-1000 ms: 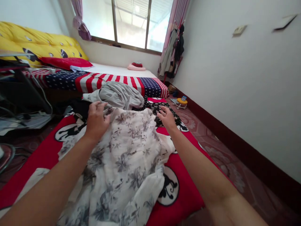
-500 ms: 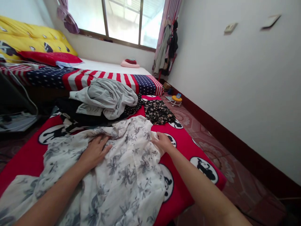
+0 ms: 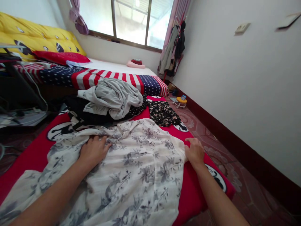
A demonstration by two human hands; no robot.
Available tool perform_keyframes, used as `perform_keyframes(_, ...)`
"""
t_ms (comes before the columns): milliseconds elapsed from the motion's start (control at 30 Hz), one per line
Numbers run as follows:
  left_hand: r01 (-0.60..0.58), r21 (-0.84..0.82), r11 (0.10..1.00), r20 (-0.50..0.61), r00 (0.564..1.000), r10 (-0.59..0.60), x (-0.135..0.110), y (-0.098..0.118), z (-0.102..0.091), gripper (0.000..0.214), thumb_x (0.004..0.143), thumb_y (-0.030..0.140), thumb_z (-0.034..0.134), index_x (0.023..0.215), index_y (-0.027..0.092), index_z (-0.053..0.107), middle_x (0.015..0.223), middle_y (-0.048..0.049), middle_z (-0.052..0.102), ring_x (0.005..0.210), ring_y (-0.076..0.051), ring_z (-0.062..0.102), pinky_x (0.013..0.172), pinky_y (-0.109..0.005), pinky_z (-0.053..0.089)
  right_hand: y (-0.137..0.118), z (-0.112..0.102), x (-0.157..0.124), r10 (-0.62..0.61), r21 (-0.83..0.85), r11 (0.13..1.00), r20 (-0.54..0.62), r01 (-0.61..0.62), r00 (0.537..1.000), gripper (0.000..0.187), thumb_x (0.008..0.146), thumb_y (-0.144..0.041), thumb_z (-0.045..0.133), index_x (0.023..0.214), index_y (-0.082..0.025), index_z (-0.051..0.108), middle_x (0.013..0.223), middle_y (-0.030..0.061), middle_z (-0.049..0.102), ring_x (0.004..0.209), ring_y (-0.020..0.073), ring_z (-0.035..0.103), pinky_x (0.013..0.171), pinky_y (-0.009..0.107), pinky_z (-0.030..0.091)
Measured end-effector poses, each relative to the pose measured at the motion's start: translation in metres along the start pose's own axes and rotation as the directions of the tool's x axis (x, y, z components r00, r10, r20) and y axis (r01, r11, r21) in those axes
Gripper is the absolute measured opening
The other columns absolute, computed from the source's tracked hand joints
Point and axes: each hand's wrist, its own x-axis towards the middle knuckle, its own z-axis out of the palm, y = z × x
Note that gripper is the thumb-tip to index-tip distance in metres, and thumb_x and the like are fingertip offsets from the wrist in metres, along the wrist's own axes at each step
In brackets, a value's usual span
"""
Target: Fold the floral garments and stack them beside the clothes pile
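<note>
With a heaped grey garment (image 3: pixel 117 94) beyond the left hand (image 3: pixel 94 151) and a black floral cloth (image 3: pixel 163 113) ahead and left of the right hand (image 3: pixel 195 151), the white floral garment (image 3: pixel 138 179) spreads between both, under the left's flat, loosely parted fingers and pinched at its edge by the right.

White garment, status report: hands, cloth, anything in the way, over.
Left hand open on garment; right hand at its right edge, grip unclear. Garment spread, wrinkled, over red cover. Gray cloth heaped beyond, not on it.
</note>
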Motion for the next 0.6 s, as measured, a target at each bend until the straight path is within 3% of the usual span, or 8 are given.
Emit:
perform_keyframes(67, -0.187, -0.076, 0.979, 0.015, 0.982, 0.189, -0.001, 0.015, -0.008, 0.044, 0.091, 0.034, 0.039, 0.121, 0.014, 0.063, 0.121, -0.0180, 0.063, 0.112, -0.033, 0.058, 0.098, -0.047, 0.043, -0.026, 0.007, 0.003, -0.126, 0.009, 0.992, -0.031, 0.126, 0.992, 0.027, 0.075, -0.011, 0.053, 0.096, -0.016, 0.069, 0.099, 0.0121, 0.066, 0.095, 0.0261, 0.060, 0.085, 0.038, 0.046)
perform_keyframes(133, -0.395, -0.212, 0.894, 0.039, 0.911, 0.411, 0.003, 0.032, -0.011, 0.044, 0.093, 0.034, 0.038, 0.128, 0.019, 0.059, 0.134, -0.0118, 0.058, 0.120, -0.026, 0.055, 0.105, -0.039, 0.039, -0.059, 0.018, 0.004, -0.246, 0.183, 0.957, 0.097, 0.226, 0.964, 0.024, 0.079, -0.011, 0.051, 0.095, -0.016, 0.068, 0.093, 0.0091, 0.068, 0.086, 0.0221, 0.062, 0.080, 0.034, 0.048)
perform_keyframes(167, -0.444, -0.269, 0.855, 0.056, 0.879, 0.474, 0.008, 0.038, -0.011, 0.046, 0.093, 0.038, 0.040, 0.134, 0.024, 0.055, 0.142, -0.0082, 0.052, 0.124, -0.025, 0.053, 0.105, -0.036, 0.039, -0.075, 0.025, 0.004, -0.347, 0.293, 0.914, 0.204, 0.281, 0.915, 0.022, 0.080, -0.012, 0.052, 0.094, -0.017, 0.069, 0.090, 0.0070, 0.068, 0.081, 0.0201, 0.063, 0.077, 0.032, 0.049)
perform_keyframes(233, -0.433, -0.308, 0.847, 0.098, 0.871, 0.481, 0.024, 0.046, -0.009, 0.055, 0.089, 0.046, 0.048, 0.142, 0.031, 0.045, 0.151, -0.0059, 0.041, 0.129, -0.027, 0.050, 0.104, -0.038, 0.040, -0.103, 0.041, 0.001, -0.574, 0.487, 0.788, 0.361, 0.376, 0.735, 0.021, 0.080, -0.015, 0.058, 0.096, -0.020, 0.070, 0.096, 0.0055, 0.070, 0.085, 0.0191, 0.065, 0.081, 0.032, 0.050)
perform_keyframes(300, -0.282, -0.257, 0.924, 0.109, 0.942, 0.318, 0.047, 0.045, -0.007, 0.058, 0.087, 0.046, 0.050, 0.142, 0.024, 0.046, 0.144, -0.0141, 0.049, 0.124, -0.036, 0.052, 0.102, -0.050, 0.040, -0.121, 0.058, -0.002, -0.687, 0.581, 0.701, 0.399, 0.413, 0.607, 0.028, 0.077, -0.017, 0.065, 0.104, -0.022, 0.070, 0.117, 0.0079, 0.066, 0.106, 0.0224, 0.062, 0.095, 0.036, 0.047)
perform_keyframes(400, -0.179, -0.249, 0.952, 0.057, 0.978, 0.199, 0.073, 0.035, -0.007, 0.053, 0.088, 0.035, 0.049, 0.136, 0.012, 0.052, 0.134, -0.0214, 0.056, 0.125, -0.039, 0.050, 0.103, -0.056, 0.036, -0.125, 0.078, 0.000, -0.604, 0.559, 0.757, 0.403, 0.337, 0.688, 0.040, 0.075, -0.013, 0.067, 0.114, -0.019, 0.068, 0.136, 0.0135, 0.055, 0.126, 0.0274, 0.051, 0.107, 0.043, 0.038)
perform_keyframes(467, -0.181, -0.281, 0.942, 0.001, 0.982, 0.189, 0.074, 0.030, -0.009, 0.053, 0.086, 0.031, 0.051, 0.136, 0.014, 0.052, 0.138, -0.0173, 0.054, 0.127, -0.034, 0.049, 0.106, -0.048, 0.037, -0.120, 0.082, 0.000, -0.544, 0.540, 0.792, 0.415, 0.284, 0.729, 0.040, 0.075, -0.013, 0.067, 0.115, -0.018, 0.068, 0.137, 0.0147, 0.054, 0.127, 0.0286, 0.050, 0.108, 0.046, 0.037)
perform_keyframes(600, -0.224, -0.379, 0.898, -0.070, 0.975, 0.213, 0.038, 0.011, -0.015, 0.042, 0.088, 0.034, 0.048, 0.123, 0.017, 0.063, 0.128, -0.0086, 0.063, 0.118, -0.024, 0.058, 0.103, -0.033, 0.043, -0.119, 0.054, -0.026, -0.589, 0.613, 0.737, 0.376, 0.285, 0.715, 0.035, 0.080, -0.020, 0.066, 0.115, -0.021, 0.066, 0.137, 0.0132, 0.054, 0.128, 0.0287, 0.049, 0.109, 0.049, 0.036)
